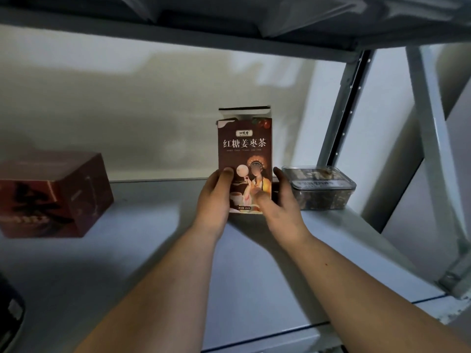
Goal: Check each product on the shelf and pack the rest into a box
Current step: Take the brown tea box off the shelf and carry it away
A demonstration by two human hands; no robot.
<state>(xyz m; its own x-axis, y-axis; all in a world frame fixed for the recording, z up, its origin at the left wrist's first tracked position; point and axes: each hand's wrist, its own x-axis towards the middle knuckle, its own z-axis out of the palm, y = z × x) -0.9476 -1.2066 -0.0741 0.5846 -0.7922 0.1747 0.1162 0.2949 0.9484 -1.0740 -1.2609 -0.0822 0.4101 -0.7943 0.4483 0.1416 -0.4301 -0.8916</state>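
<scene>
Nearest the camera, your two bare forearms reach forward over the grey shelf (254, 276). Your left hand (216, 197) and right hand (277, 200) both grasp the lower part of one upright brown tea carton (244, 159), thumbs across its printed front, its top flap standing open. The carton sits at the middle of the shelf, towards the far side; whether its base touches the shelf is unclear. The check looks to be under way on this item, and no packing box is in view, so packing appears not yet begun. Counted products: three. One tea carton in your hands, one dark red gift box (51, 194) far left, and one clear lidded tub (321, 187) just right of your right hand.
</scene>
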